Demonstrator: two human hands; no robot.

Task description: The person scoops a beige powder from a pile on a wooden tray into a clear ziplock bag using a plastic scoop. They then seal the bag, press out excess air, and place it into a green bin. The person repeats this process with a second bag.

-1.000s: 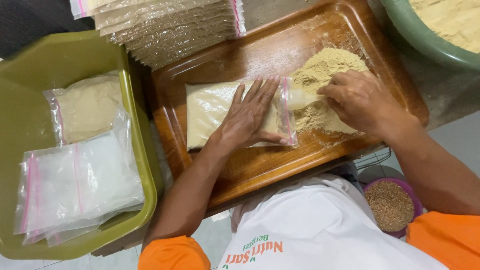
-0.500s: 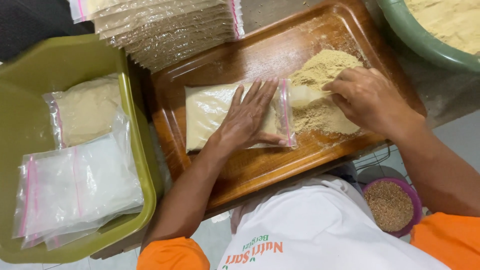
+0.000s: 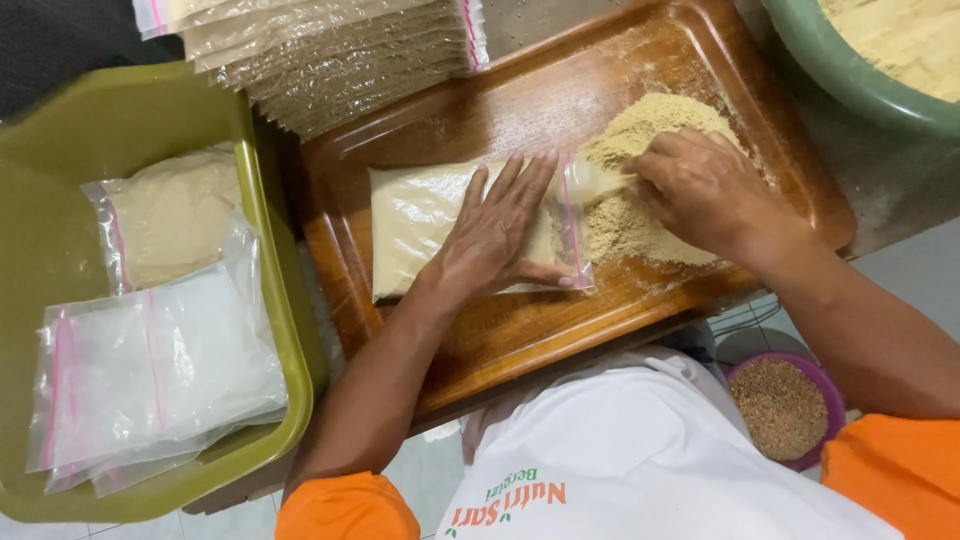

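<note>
My left hand [image 3: 497,235] lies flat, fingers spread, pinning the bag [image 3: 430,225] on the tray [image 3: 520,345]; bag's long axis runs left-right, mouth facing right; right hand [image 3: 705,190] clenched on a spoon [image 3: 592,182] at that mouth, powder [image 3: 640,125] just beyond.

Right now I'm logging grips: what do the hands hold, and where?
Right hand grips a white scoop by its handle; left hand only presses flat on the filled bag.

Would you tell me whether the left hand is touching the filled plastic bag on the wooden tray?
Touching. The head view shows the left hand lying flat, fingers spread, directly on the filled plastic bag on the wooden tray.
</note>
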